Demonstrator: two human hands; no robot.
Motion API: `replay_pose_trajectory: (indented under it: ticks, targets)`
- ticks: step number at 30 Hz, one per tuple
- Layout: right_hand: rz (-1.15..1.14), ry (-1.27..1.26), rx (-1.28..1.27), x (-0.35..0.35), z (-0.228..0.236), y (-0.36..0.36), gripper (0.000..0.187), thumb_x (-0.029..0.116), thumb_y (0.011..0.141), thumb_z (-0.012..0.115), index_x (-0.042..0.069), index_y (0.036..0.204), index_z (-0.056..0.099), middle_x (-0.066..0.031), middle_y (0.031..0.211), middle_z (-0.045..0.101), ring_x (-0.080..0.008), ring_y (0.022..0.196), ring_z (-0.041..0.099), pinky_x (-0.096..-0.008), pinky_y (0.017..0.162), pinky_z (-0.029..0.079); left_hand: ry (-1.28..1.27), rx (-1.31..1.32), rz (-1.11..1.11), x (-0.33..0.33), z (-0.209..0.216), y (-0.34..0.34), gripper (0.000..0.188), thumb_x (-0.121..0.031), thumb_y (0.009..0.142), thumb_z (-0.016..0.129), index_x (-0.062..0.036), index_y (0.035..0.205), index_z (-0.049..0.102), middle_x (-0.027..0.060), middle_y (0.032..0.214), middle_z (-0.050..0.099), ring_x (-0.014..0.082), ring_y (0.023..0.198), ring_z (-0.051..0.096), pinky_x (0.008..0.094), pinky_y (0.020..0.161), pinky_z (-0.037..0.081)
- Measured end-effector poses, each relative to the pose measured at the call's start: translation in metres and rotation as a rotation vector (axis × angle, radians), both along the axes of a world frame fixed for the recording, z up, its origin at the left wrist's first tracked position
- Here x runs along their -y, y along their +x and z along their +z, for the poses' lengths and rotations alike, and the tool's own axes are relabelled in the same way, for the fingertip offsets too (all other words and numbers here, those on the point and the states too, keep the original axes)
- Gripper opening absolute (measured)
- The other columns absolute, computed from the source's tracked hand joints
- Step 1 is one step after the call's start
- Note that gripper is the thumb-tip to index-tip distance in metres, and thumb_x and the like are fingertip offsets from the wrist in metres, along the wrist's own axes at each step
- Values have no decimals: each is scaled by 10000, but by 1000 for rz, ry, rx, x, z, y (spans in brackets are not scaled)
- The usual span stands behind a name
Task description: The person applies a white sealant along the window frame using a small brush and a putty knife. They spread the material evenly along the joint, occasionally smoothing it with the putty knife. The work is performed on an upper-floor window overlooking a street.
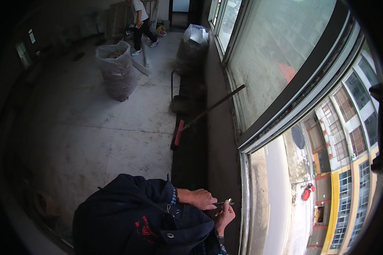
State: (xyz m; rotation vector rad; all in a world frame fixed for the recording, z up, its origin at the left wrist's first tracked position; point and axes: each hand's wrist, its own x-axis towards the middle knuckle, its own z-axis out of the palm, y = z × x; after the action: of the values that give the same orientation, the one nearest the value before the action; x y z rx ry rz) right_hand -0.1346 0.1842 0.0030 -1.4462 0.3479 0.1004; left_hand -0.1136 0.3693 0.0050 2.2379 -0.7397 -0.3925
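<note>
My left hand [203, 199] is closed, with its fingertips at a thin, greyish strip [220, 203] that reaches toward the other hand. Thumb and fingers of my right hand [225, 217] pinch a small yellowish, shiny piece [230, 200], too small to name. Both hands are close together in front of the dark jacket, beside the open window. The palms and the inner sides of the fingers are hidden.
A broom [178, 132] with a red head leans on the window wall. Behind it stands a long-handled dustpan [180, 103]. Farther off are two filled plastic bags, one on the floor [118, 78], another by the wall [192, 49]. A person [139, 21] stoops at the back.
</note>
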Motion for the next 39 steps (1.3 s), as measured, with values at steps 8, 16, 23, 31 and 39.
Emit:
replay_pose_trajectory:
  ticks: [8,16,23,31,39]
  targets:
    - [52,55,31,-11,1,2,387,316,1004,661,-16,812,708,29,652,589,-52,559,477,-229,517,314,55,95,59,-10,2,-11,364,-381,980,602,-20,928,617,212,773,701,424,749,699,509,663,558]
    - [50,79,21,-7,3,2,347,240,1013,603,-53,849,692,-13,672,634,-75,608,557,-222,558,390,43,124,63,-11,-2,-11,367,-394,987,603,-32,923,619,193,802,713,407,780,705,491,676,561]
    - [178,-532,407,1,-11,-4,188,45,978,550,-20,936,722,-15,741,641,-104,667,599,-250,584,457,-5,46,40,-10,-4,-9,393,-422,980,608,-35,911,628,180,843,719,405,802,696,492,710,554]
    - [40,-104,139,-6,0,-6,371,206,1017,519,-58,835,706,-66,721,666,-128,646,601,-258,611,454,-31,29,30,-13,-4,-9,386,-418,968,624,-36,909,625,176,823,708,408,791,688,494,686,545]
    - [-12,-48,42,-11,3,0,424,247,1041,506,-61,832,709,-62,722,673,-129,639,603,-264,601,458,-72,6,47,-19,-4,-7,383,-408,956,643,-33,885,615,171,818,705,405,786,688,490,678,545]
